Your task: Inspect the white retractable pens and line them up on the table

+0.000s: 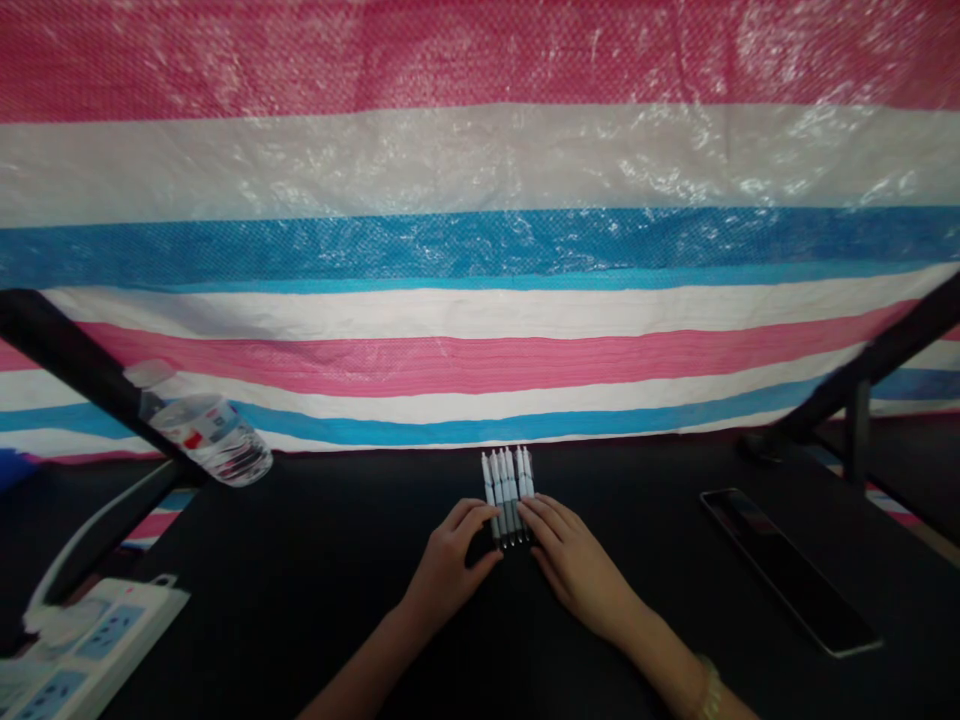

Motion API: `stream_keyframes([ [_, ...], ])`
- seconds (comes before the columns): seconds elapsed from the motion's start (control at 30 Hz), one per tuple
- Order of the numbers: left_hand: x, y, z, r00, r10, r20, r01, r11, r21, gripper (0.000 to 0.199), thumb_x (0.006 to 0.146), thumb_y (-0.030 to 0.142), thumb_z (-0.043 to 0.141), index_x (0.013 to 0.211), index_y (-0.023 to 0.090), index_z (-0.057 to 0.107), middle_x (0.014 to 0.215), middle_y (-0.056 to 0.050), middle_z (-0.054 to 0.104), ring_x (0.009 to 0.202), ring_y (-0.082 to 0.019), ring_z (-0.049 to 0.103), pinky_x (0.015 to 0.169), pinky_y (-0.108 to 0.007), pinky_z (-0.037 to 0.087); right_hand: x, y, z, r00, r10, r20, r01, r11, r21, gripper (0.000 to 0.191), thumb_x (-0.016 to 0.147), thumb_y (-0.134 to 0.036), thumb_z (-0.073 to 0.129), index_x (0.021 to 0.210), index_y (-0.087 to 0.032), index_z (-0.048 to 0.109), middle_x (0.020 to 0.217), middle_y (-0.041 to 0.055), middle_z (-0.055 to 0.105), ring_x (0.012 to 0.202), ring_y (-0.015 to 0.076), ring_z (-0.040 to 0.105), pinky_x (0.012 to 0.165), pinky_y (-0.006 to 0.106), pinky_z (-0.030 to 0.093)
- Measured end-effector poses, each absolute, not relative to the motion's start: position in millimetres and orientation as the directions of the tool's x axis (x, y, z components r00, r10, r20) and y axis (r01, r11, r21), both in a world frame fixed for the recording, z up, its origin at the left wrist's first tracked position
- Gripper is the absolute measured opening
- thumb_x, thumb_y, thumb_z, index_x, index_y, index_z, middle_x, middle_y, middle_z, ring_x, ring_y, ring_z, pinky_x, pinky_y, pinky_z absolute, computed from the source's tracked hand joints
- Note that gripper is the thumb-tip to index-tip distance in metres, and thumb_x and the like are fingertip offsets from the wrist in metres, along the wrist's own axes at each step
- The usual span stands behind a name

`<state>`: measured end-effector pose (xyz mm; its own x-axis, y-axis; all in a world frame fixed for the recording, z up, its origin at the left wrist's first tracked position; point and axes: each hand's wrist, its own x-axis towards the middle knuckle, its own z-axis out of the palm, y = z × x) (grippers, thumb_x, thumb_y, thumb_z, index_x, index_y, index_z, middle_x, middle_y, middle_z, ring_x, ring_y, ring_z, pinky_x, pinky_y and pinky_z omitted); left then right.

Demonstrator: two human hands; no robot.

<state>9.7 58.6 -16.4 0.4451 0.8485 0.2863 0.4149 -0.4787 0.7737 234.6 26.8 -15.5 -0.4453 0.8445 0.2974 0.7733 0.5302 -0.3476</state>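
Note:
Several white click pens (505, 490) with grey grips lie side by side in a row on the black table, clickers pointing away from me and tips toward me. A small gap shows between the pens toward the right of the row. My left hand (450, 560) is at the row's left side, thumb and index finger apart in a curve, fingertips touching the leftmost pen near its tip. On the other side, my right hand (577, 560) rests with fingers stretched out against the rightmost pens, covering part of them. Neither hand is wrapped round a pen.
A phone (791, 570) lies on the table at the right. A clear plastic bottle (214, 440) is at the far left by a black bar (82, 370). A white power strip (97, 640) with a cable sits at the near left. Striped plastic sheeting (480, 250) hangs behind the table.

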Motion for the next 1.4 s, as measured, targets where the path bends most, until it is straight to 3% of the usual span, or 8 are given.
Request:
stream_keyframes([
  [0.2, 11.3, 53.4, -14.8, 0.536, 0.788, 0.302, 0.442, -0.567, 0.696, 0.047, 0.082, 0.008, 0.062, 0.124, 0.026, 0.058, 0.122, -0.007, 0.062, 0.111, -0.023, 0.061, 0.098, -0.040, 0.053, 241.4, 23.8, -9.3, -0.420, 0.873, 0.248, 0.777, 0.487, -0.399, 0.049, 0.092, -0.015, 0.051, 0.140, -0.021, 0.049, 0.141, 0.0137, 0.053, 0.128, 0.0301, 0.050, 0.107, 0.053, 0.044],
  [0.43, 13.4, 49.5, -11.6, 0.610, 0.725, 0.320, 0.452, -0.650, 0.611, 0.045, 0.086, 0.007, 0.054, 0.126, 0.027, 0.059, 0.128, -0.008, 0.062, 0.123, -0.025, 0.057, 0.106, -0.046, 0.048, 246.8, 21.9, -2.2, -0.402, 0.885, 0.237, 0.756, 0.466, -0.459, 0.044, 0.092, -0.015, 0.052, 0.135, -0.024, 0.053, 0.134, 0.0124, 0.057, 0.122, 0.0283, 0.053, 0.105, 0.050, 0.047],
  [0.97, 9.7, 51.3, -9.2, 0.655, 0.703, 0.278, 0.404, -0.636, 0.657, 0.045, 0.091, 0.005, 0.043, 0.128, 0.027, 0.056, 0.134, -0.007, 0.059, 0.127, -0.020, 0.055, 0.107, -0.038, 0.047, 251.6, 23.1, -1.8, -0.388, 0.891, 0.238, 0.765, 0.455, -0.456, 0.040, 0.094, -0.015, 0.048, 0.133, -0.022, 0.053, 0.132, 0.0130, 0.056, 0.121, 0.0277, 0.055, 0.105, 0.048, 0.048],
  [1.27, 10.6, 50.2, -0.6, 0.714, 0.642, 0.280, 0.390, -0.697, 0.602, 0.048, 0.090, 0.001, 0.041, 0.128, 0.024, 0.056, 0.135, -0.008, 0.059, 0.129, -0.021, 0.053, 0.113, -0.044, 0.041, 253.4, 24.8, -0.1, -0.377, 0.891, 0.254, 0.754, 0.454, -0.474, 0.040, 0.094, -0.014, 0.048, 0.132, -0.021, 0.054, 0.130, 0.0132, 0.057, 0.119, 0.0261, 0.056, 0.104, 0.046, 0.049],
  [1.4, 10.1, 50.3, -0.1, 0.722, 0.631, 0.285, 0.391, -0.712, 0.583, 0.048, 0.089, -0.001, 0.041, 0.128, 0.022, 0.055, 0.136, -0.009, 0.058, 0.130, -0.020, 0.052, 0.112, -0.040, 0.043, 251.8, 25.1, 1.0, -0.382, 0.885, 0.266, 0.745, 0.466, -0.477, 0.040, 0.093, -0.012, 0.049, 0.132, -0.021, 0.054, 0.129, 0.0128, 0.058, 0.118, 0.0256, 0.057, 0.103, 0.046, 0.049],
])
